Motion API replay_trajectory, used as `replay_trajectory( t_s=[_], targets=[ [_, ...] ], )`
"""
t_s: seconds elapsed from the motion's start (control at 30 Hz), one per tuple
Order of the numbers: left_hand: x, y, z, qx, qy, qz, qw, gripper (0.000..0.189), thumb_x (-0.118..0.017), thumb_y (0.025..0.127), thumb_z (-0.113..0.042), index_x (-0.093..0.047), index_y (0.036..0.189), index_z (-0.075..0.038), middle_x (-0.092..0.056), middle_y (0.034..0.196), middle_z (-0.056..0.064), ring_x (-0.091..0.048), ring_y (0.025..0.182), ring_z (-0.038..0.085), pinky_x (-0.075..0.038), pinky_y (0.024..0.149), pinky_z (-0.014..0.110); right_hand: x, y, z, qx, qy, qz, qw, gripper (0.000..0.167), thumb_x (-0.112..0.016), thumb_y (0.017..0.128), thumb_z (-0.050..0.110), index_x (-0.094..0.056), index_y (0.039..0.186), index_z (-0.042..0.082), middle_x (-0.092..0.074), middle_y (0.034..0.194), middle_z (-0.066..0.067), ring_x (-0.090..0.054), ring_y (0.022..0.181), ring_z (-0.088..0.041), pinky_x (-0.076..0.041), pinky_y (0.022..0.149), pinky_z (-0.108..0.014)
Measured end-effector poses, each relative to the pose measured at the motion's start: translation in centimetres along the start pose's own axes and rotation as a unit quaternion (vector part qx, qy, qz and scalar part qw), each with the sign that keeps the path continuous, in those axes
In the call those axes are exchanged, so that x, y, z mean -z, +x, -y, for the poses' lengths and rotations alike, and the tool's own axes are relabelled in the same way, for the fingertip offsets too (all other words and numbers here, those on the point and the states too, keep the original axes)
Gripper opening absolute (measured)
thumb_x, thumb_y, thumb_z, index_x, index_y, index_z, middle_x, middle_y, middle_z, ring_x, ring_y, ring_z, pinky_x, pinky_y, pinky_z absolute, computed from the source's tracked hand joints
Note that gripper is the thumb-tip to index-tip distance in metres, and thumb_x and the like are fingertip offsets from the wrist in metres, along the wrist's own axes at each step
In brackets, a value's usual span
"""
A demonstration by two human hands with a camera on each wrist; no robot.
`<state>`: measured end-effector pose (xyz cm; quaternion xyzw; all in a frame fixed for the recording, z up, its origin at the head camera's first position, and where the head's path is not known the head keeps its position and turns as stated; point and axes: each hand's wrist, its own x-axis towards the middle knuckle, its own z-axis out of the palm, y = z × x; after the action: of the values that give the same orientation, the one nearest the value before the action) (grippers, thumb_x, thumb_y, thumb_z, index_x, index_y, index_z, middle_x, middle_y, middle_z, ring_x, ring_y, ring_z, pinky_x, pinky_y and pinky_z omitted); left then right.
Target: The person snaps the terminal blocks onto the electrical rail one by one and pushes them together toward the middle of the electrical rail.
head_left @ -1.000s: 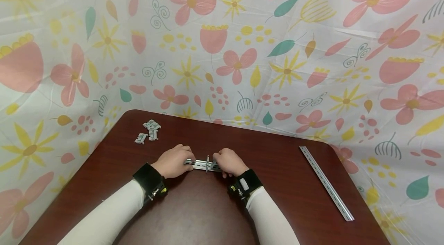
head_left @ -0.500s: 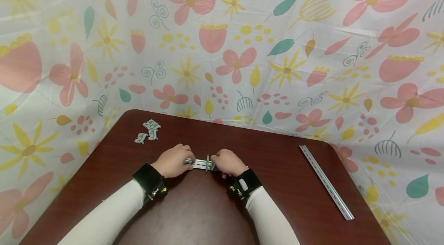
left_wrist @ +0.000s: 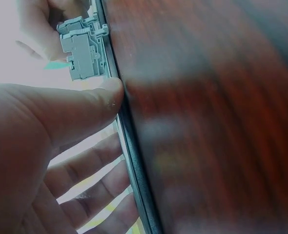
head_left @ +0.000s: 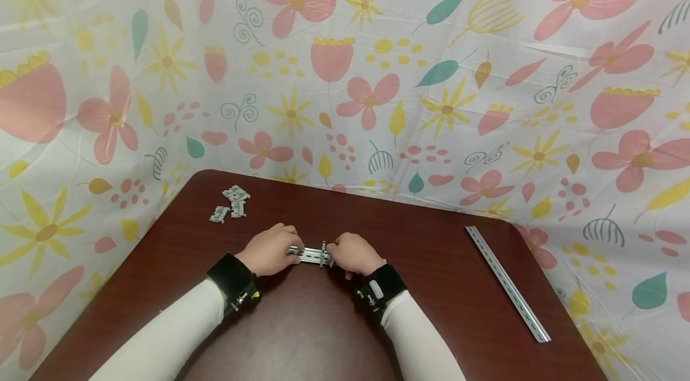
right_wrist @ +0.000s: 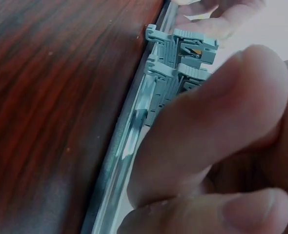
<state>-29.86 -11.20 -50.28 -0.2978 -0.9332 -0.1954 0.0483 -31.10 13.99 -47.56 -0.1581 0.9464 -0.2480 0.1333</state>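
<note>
Currently pinching a straight, slotted silver metal rail (head_left: 309,256) with the left hand (head_left: 271,250), over the middle of a reddish-brown table (head_left: 420,249). On that rail, meeting a flat grey plastic terminal block (right_wrist: 164,83) with the curled right hand (head_left: 356,254); cannot tell whether pinching or only pressing with that grip. Can see another grey terminal block (left_wrist: 85,56) just beside, nearer the left hand.

2 hands (head_left: 269,251) (head_left: 357,253) | 2 metal rails (head_left: 309,256) (head_left: 508,284) | 2 grey clips (left_wrist: 85,54) (left_wrist: 75,25) up close | 3+ loose clips (head_left: 219,214), overlap's messy tbh | 1 table (head_left: 420,237)
</note>
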Motion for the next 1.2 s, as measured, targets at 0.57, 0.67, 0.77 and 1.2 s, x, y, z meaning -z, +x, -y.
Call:
replay_trajectory(
  t_s=[0.57, 0.67, 0.77, 1.2],
  targets=[
    [0.22, 0.14, -0.25, -0.004, 0.001, -0.004, 1.0000, 0.015, -0.091, 0.096, -0.022, -0.087, 0.110, -0.020, -0.069, 0.104, -0.006, -0.062, 0.100, 0.020, -0.058, 0.082, 0.040, -0.15, 0.02, 0.27, 0.026, -0.040, 0.012, 0.9988, 0.041, -0.049, 0.116, 0.022, -0.065, 0.080, 0.013, -0.065, 0.069, -0.005, -0.063, 0.040, -0.014, -0.057, 0.058, -0.030],
    [0.33, 0.13, -0.31, -0.005, -0.001, -0.004, 1.0000, 0.015, -0.090, 0.096, -0.022, -0.087, 0.110, -0.019, -0.069, 0.104, -0.005, -0.062, 0.101, 0.021, -0.058, 0.083, 0.040, -0.12, -0.02, 0.38, 0.027, -0.055, 0.012, 0.9981, 0.040, -0.049, 0.117, 0.022, -0.064, 0.080, 0.013, -0.064, 0.070, -0.005, -0.063, 0.040, -0.014, -0.057, 0.058, -0.030],
    [0.38, 0.07, -0.38, -0.005, -0.003, -0.002, 1.0000, 0.014, -0.090, 0.096, -0.022, -0.087, 0.110, -0.019, -0.069, 0.104, -0.005, -0.062, 0.101, 0.022, -0.058, 0.083, 0.040, -0.14, -0.03, 0.41, 0.027, -0.070, 0.016, 0.9970, 0.039, -0.049, 0.117, 0.022, -0.064, 0.081, 0.013, -0.064, 0.071, -0.005, -0.064, 0.041, -0.015, -0.057, 0.059, -0.031],
    [0.19, -0.12, -0.37, -0.006, -0.006, -0.006, 0.9999, 0.015, -0.090, 0.096, -0.022, -0.086, 0.110, -0.019, -0.068, 0.105, -0.005, -0.063, 0.102, 0.023, -0.058, 0.084, 0.041, -0.10, -0.26, 0.67, 0.035, -0.092, 0.030, 0.9947, 0.041, -0.050, 0.117, 0.023, -0.061, 0.078, 0.014, -0.062, 0.069, -0.003, -0.063, 0.043, -0.015, -0.056, 0.061, -0.032]
  ],
)
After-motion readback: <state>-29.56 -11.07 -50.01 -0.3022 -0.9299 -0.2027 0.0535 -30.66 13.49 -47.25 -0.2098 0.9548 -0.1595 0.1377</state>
